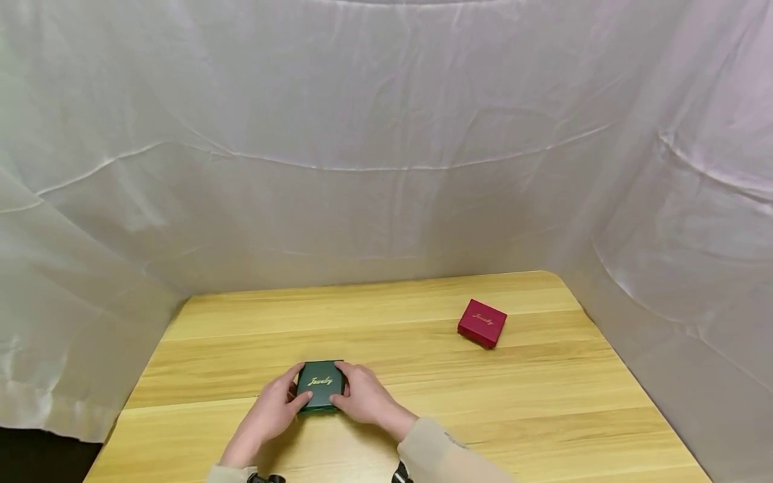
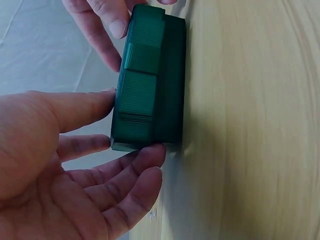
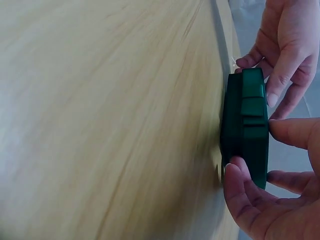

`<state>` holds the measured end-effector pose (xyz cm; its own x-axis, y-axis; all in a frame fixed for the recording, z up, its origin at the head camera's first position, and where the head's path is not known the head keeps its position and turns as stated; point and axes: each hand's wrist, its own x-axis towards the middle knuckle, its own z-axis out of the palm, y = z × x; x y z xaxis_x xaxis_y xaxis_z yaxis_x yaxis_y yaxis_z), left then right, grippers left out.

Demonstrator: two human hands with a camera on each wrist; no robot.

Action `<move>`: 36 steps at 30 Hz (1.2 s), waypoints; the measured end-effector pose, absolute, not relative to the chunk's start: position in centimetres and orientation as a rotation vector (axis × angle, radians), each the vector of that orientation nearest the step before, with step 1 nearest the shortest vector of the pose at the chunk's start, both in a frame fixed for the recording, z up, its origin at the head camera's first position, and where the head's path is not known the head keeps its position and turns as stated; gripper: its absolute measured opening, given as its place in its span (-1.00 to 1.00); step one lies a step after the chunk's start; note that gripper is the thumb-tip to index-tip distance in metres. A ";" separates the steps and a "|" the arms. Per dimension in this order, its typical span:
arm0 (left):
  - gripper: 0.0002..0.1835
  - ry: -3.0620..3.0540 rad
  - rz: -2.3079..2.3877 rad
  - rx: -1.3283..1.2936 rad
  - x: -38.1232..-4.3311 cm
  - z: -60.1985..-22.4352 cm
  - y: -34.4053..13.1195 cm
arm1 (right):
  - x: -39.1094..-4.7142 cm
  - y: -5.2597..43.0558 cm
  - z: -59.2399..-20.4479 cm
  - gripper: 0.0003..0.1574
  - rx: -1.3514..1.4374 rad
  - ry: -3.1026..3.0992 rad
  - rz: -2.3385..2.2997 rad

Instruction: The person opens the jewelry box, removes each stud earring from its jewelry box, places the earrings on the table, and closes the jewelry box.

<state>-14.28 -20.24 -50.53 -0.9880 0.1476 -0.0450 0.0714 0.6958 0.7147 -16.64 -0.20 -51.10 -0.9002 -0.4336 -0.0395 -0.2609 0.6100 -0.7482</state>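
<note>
A green jewelry box (image 1: 320, 386) with gold "Jewelry" lettering on its lid lies close over the near-left part of the table, between my two hands. My left hand (image 1: 273, 408) grips its left side, thumb on the top near the front edge. On the right side my right hand (image 1: 365, 397) holds it the same way, thumb on top and fingers along the side. The left wrist view shows a ribbed green bow (image 2: 141, 75) on the lid's front, above the darker base (image 2: 172, 85). Both thumbs press the lid in the right wrist view, beside the box's front (image 3: 254, 107).
A red jewelry box (image 1: 482, 323) with gold lettering sits toward the back right of the wooden table (image 1: 543, 402), turned at an angle. Pale cloth curtains (image 1: 386, 201) enclose the table at the back and both sides.
</note>
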 end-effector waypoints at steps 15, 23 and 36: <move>-0.36 2.799 1.148 0.143 -14.5 -50.5 -22.1 | -17.3 -2.5 -51.2 -0.19 -0.605 2.701 -1.019; -0.36 2.802 1.122 0.134 -14.4 -50.2 -22.4 | -17.3 -3.0 -51.2 -0.19 -0.602 2.724 -0.990; -0.37 2.830 1.093 0.131 -14.3 -50.2 -22.7 | -17.3 -3.1 -51.3 -0.19 -0.596 2.687 -1.025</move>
